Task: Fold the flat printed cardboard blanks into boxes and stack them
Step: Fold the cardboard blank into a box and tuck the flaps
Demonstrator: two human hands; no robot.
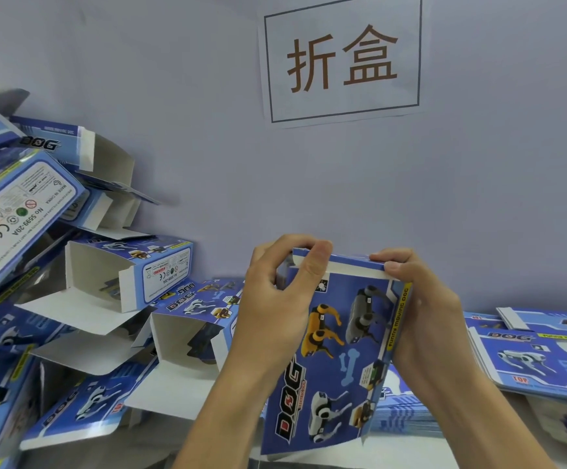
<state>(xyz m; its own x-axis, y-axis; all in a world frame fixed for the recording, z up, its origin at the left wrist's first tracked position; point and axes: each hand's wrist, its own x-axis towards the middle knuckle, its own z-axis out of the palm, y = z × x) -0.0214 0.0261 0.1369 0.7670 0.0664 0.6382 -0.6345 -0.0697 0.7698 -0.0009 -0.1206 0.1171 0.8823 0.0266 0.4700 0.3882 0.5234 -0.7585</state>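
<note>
Right now both hands grip one box (336, 350) held upright at the centre: the left hand (272, 299) pinches its top flap at the left corner, the right hand (420, 309) clamps the right edge. Uneven pressure could crease the flap instead of tucking it. Further off, flat blanks (529, 353) lie right, and the leaning pile of folded boxes (106, 299) left could slide.

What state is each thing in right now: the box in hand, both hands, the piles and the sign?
Box in hand: upright, top flap being folded.
Left hand: fingers curled on top edge.
Right hand: grips top right corner.
Folded boxes: piled, ends open.
Flat blanks: stacked flat.
Wall sign: stuck on wall.
</note>
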